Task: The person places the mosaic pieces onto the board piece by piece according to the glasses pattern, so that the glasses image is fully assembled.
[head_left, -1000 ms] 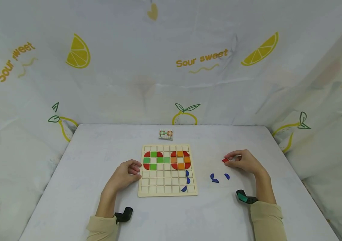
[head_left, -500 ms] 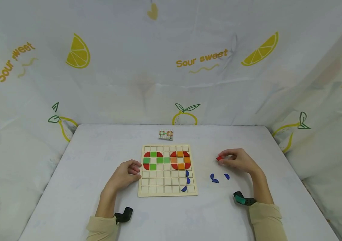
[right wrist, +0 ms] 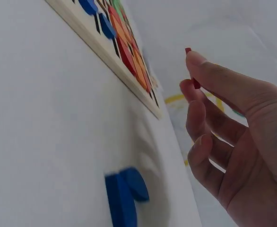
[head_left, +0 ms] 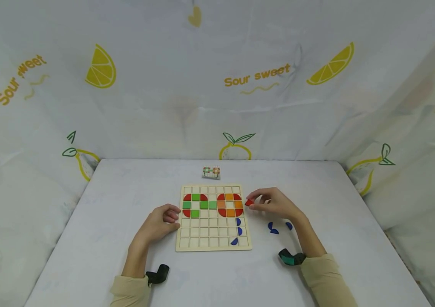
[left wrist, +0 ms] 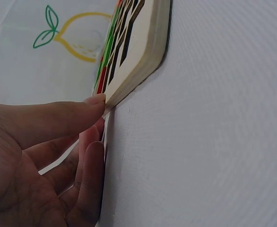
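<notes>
My right hand [head_left: 275,202] pinches a small red puzzle tile [head_left: 249,203] between thumb and forefinger, just off the right edge of the square wooden grid board [head_left: 203,233]. In the right wrist view the red tile [right wrist: 195,83] is held above the table, seen edge-on. On the board lie red, green and orange tiles in two ring shapes joined by a light green tile [head_left: 212,205], with several blue half-round tiles [head_left: 239,231] lower right. At the board's left edge, my left hand [head_left: 159,222] rests with its thumb [left wrist: 58,120] against the wooden rim, the other fingers loosely bent.
Several loose blue half-round tiles [head_left: 274,231] lie on the white table right of the board, below my right forearm. A small pattern card [head_left: 211,172] lies behind the board. A printed white cloth [head_left: 186,128] hangs behind the table.
My right hand has moved left with the red tile, from out over the table to beside the board's right edge. My left hand stays put at the left edge.
</notes>
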`<state>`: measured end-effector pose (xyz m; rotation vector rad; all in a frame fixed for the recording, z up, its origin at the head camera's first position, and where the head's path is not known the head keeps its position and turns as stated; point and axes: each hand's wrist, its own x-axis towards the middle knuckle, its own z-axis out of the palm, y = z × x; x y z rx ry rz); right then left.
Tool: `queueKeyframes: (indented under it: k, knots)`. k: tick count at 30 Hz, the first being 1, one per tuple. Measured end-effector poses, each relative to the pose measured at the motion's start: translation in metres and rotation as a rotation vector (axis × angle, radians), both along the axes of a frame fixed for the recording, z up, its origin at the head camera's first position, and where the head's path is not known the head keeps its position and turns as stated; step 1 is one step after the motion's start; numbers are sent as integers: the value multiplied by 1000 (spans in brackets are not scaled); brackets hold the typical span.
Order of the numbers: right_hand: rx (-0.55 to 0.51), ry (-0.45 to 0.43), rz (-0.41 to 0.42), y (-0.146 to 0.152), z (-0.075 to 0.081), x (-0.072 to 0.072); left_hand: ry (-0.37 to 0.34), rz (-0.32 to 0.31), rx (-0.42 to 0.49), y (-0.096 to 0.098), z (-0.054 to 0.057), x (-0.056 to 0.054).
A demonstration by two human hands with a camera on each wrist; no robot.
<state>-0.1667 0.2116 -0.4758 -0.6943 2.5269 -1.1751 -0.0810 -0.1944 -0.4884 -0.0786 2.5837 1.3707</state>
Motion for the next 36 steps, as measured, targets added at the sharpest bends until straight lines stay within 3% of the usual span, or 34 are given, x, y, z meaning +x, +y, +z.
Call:
queueKeyframes:
  k: [9,20,31,36]
  knots:
    - [-12,9,158,-61,6,1,-1,2,5,0,-2,1]
    - [137,117,291,-118,2,-1,-7,0,13,-1,1,1]
    - [232,172,287,-142,-1,1,9,-15,16,-1,2,1]
    - [221,182,275,-144,-1,2,11,-18,13,-2,1,1]
